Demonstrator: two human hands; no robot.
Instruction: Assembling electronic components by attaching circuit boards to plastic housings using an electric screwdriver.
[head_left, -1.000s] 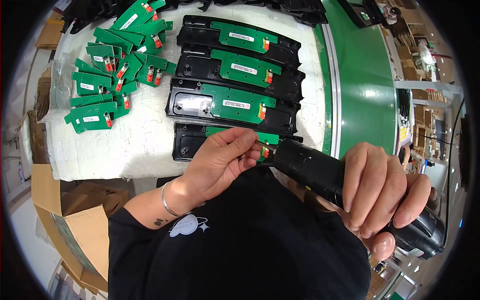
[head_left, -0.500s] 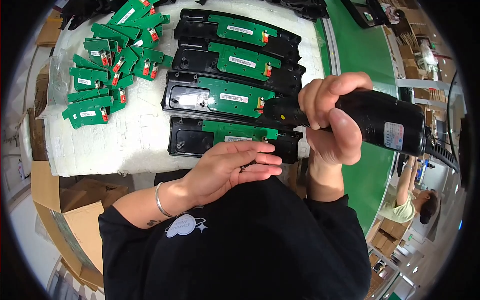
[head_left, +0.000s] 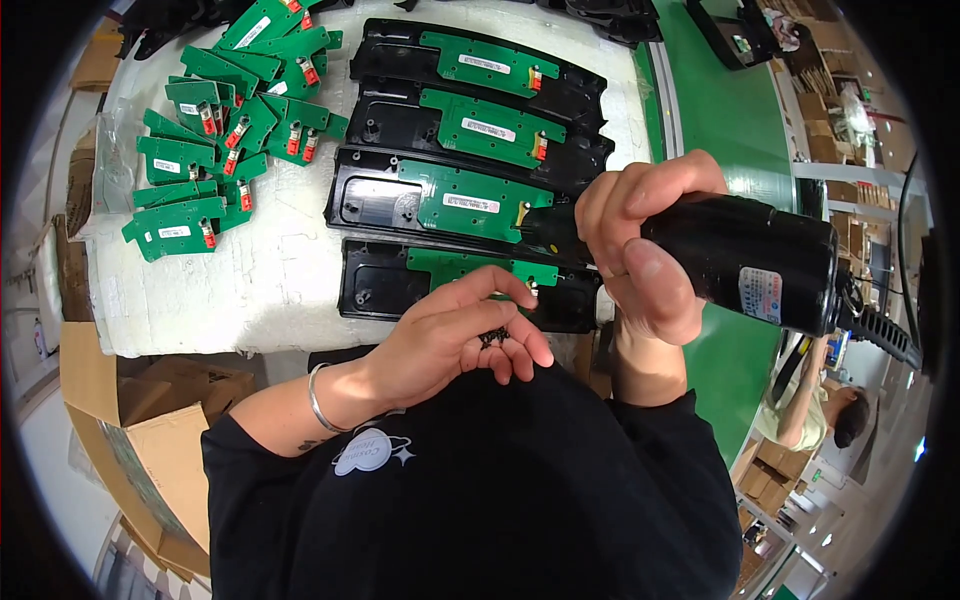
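A white padded bench top (head_left: pixel 260 290) fills the view, with a green floor (head_left: pixel 730 110) to your right. Four black plastic housings (head_left: pixel 470 200) lie stacked in a row, each carrying a green circuit board (head_left: pixel 470 200). Loose green boards (head_left: pixel 215 120) are heaped at the far left. Your right hand (head_left: pixel 640 250) is clenched around a black electric screwdriver (head_left: pixel 740 255), its tip near the third housing. Your left hand (head_left: pixel 460 340), palm up and cupped, holds what look like small dark screws (head_left: pixel 493 335) over the nearest housing (head_left: pixel 400 285).
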